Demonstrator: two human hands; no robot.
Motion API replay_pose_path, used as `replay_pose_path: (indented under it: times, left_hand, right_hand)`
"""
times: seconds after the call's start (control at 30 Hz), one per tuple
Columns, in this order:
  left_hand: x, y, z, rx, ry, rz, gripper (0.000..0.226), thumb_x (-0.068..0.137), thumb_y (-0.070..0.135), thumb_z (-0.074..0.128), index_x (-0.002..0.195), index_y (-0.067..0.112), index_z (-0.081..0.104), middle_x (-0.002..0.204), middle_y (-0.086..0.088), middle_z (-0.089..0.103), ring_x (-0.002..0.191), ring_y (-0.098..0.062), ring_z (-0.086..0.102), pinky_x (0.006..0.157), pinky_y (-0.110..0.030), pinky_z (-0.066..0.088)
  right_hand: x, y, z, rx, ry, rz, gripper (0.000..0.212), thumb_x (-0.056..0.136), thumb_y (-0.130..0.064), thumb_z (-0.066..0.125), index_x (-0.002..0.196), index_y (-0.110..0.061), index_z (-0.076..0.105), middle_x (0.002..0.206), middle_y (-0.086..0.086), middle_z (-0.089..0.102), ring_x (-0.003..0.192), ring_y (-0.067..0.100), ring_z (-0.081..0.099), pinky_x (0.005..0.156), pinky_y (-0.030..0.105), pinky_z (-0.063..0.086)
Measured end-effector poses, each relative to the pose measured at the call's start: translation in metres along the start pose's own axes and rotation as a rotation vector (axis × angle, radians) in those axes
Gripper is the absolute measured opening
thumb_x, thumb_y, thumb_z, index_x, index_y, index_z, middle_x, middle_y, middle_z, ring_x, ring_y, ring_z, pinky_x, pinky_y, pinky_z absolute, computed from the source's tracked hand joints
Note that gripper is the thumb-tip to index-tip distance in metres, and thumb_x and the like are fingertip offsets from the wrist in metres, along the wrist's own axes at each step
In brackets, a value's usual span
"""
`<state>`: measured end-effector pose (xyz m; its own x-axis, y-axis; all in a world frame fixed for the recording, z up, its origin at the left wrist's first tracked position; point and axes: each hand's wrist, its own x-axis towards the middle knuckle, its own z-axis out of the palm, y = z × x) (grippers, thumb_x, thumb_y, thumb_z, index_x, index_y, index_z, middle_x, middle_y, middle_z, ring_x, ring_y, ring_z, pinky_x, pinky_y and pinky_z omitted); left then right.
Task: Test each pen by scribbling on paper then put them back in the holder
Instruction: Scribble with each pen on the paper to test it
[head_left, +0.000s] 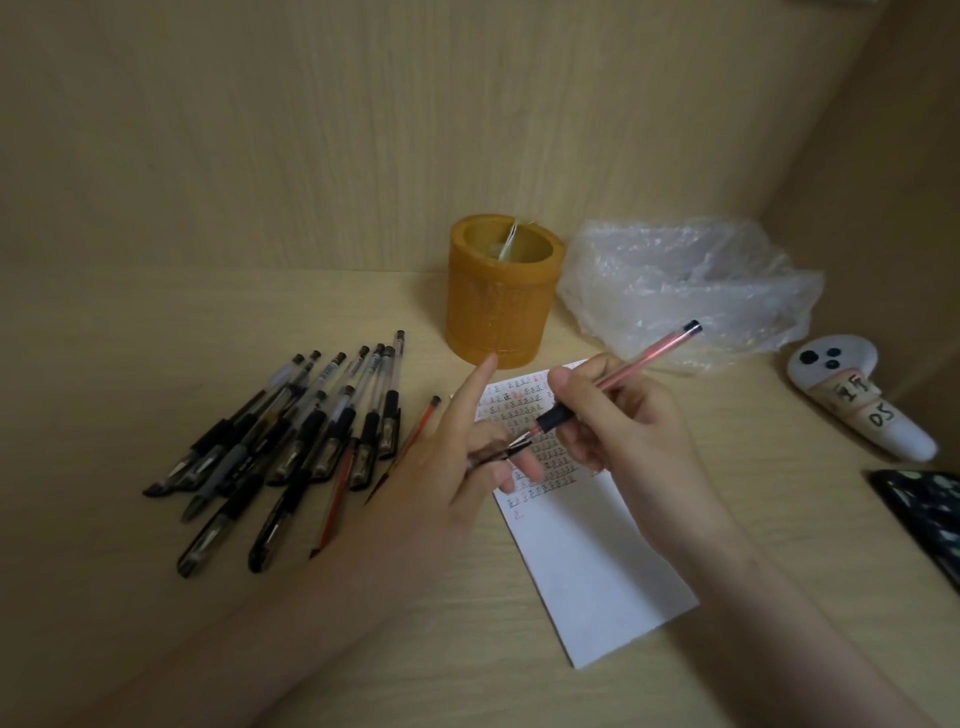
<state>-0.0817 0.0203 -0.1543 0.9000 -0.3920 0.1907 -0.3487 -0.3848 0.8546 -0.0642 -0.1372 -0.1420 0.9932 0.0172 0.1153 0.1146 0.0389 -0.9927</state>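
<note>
Over paper (592, 561) near surface centre: right hand (618, 431) pinches red pen (623, 371) at rubber grip; left hand (457, 457) pinches cap (493, 453). Pen light, stiff, slick; hold at rubber. Holder (498, 301) behind.

The white controller (860, 402) near the right edge of the surface (156, 322) carries tape strips with handwriting; the lower strip reads "05", the upper marks cannot be made out. The paper (582, 561) bears rows of small red and black tally-like marks, too small to read.
</note>
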Motion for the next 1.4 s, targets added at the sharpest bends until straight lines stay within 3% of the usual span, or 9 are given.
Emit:
replay_pose_path:
  times: [0.2, 0.33, 0.43, 0.5, 0.6, 0.7, 0.93, 1.13, 1.4]
  left_hand:
    - [0.001, -0.003, 0.001, 0.002, 0.008, 0.017, 0.061, 0.093, 0.017, 0.045, 0.126, 0.054, 0.010, 0.099, 0.028, 0.062, 0.099, 0.007, 0.054, 0.110, -0.034, 0.028]
    - [0.000, -0.010, 0.004, -0.081, 0.025, -0.018, 0.066, 0.087, 0.023, 0.051, 0.137, 0.047, 0.016, 0.096, 0.015, 0.066, 0.099, -0.003, 0.061, 0.098, -0.035, 0.043]
    - [0.001, -0.013, 0.000, -0.149, 0.089, -0.103, 0.037, 0.087, 0.018, 0.061, 0.119, 0.032, 0.050, 0.098, 0.011, 0.068, 0.087, -0.002, 0.067, 0.083, -0.023, 0.052]
    - [0.002, -0.012, -0.004, -0.100, 0.095, -0.114, 0.009, 0.086, 0.020, 0.060, 0.093, 0.021, 0.065, 0.081, 0.006, 0.071, 0.071, -0.003, 0.068, 0.066, -0.016, 0.052]
    - [0.000, -0.009, -0.005, 0.020, 0.087, -0.071, 0.021, 0.089, 0.025, 0.056, 0.068, 0.021, 0.061, 0.057, 0.008, 0.064, 0.047, -0.006, 0.058, 0.052, -0.010, 0.042]
    - [-0.002, -0.008, -0.003, 0.161, 0.086, -0.036, 0.032, 0.090, 0.028, 0.053, 0.059, 0.033, 0.049, 0.045, 0.012, 0.051, 0.046, -0.002, 0.051, 0.053, -0.010, 0.038]
    - [-0.002, -0.013, 0.001, 0.174, 0.102, -0.043, 0.023, 0.089, 0.034, 0.050, 0.067, 0.029, 0.056, 0.049, 0.006, 0.048, 0.050, -0.007, 0.049, 0.054, -0.023, 0.039]
    - [-0.003, -0.015, 0.005, 0.185, 0.100, -0.055, 0.027, 0.088, 0.039, 0.048, 0.062, 0.033, 0.052, 0.047, 0.010, 0.048, 0.048, -0.003, 0.048, 0.050, -0.018, 0.033]
    - [0.004, -0.015, -0.004, 0.264, 0.079, -0.058, 0.020, 0.088, 0.046, 0.046, 0.075, 0.037, 0.057, 0.060, 0.011, 0.062, 0.050, 0.005, 0.052, 0.050, -0.013, 0.033]
  right_hand:
    - [-0.002, 0.005, 0.001, -0.018, -0.049, -0.007, 0.022, 0.086, -0.020, 0.061, 0.074, -0.004, 0.051, 0.052, 0.007, 0.047, 0.042, 0.007, 0.042, 0.043, 0.014, 0.034]
    - [-0.006, 0.002, 0.004, -0.012, -0.118, -0.021, 0.019, 0.079, -0.020, 0.063, 0.072, -0.004, 0.056, 0.051, -0.001, 0.054, 0.043, 0.002, 0.046, 0.045, 0.010, 0.035]
    - [-0.004, 0.001, 0.001, -0.007, -0.114, -0.051, 0.017, 0.074, -0.021, 0.064, 0.074, -0.005, 0.061, 0.043, -0.010, 0.050, 0.040, 0.001, 0.039, 0.043, 0.011, 0.031]
    - [-0.004, 0.003, 0.000, -0.021, -0.112, -0.061, 0.012, 0.076, -0.021, 0.066, 0.072, -0.010, 0.064, 0.044, -0.009, 0.044, 0.041, 0.004, 0.035, 0.043, 0.014, 0.029]
    - [-0.004, 0.009, 0.001, -0.050, -0.102, -0.036, 0.012, 0.077, -0.026, 0.067, 0.066, -0.020, 0.067, 0.050, 0.006, 0.038, 0.044, 0.009, 0.034, 0.043, 0.016, 0.030]
    - [-0.003, 0.013, 0.001, -0.068, -0.110, -0.007, 0.013, 0.076, -0.028, 0.067, 0.066, -0.020, 0.067, 0.052, 0.009, 0.038, 0.044, 0.009, 0.034, 0.043, 0.015, 0.030]
    - [-0.005, 0.018, 0.000, 0.000, -0.141, -0.002, 0.011, 0.077, -0.022, 0.066, 0.071, -0.013, 0.065, 0.048, 0.002, 0.043, 0.044, 0.008, 0.037, 0.044, 0.013, 0.032]
    - [-0.007, 0.021, -0.002, 0.012, -0.180, 0.012, 0.011, 0.077, -0.028, 0.068, 0.067, -0.024, 0.068, 0.048, -0.001, 0.045, 0.045, 0.009, 0.038, 0.047, 0.015, 0.033]
    - [0.015, 0.023, -0.001, -0.032, -0.160, 0.201, 0.021, 0.092, -0.016, 0.059, 0.074, -0.006, 0.054, 0.055, 0.003, 0.045, 0.047, 0.010, 0.040, 0.044, 0.018, 0.032]
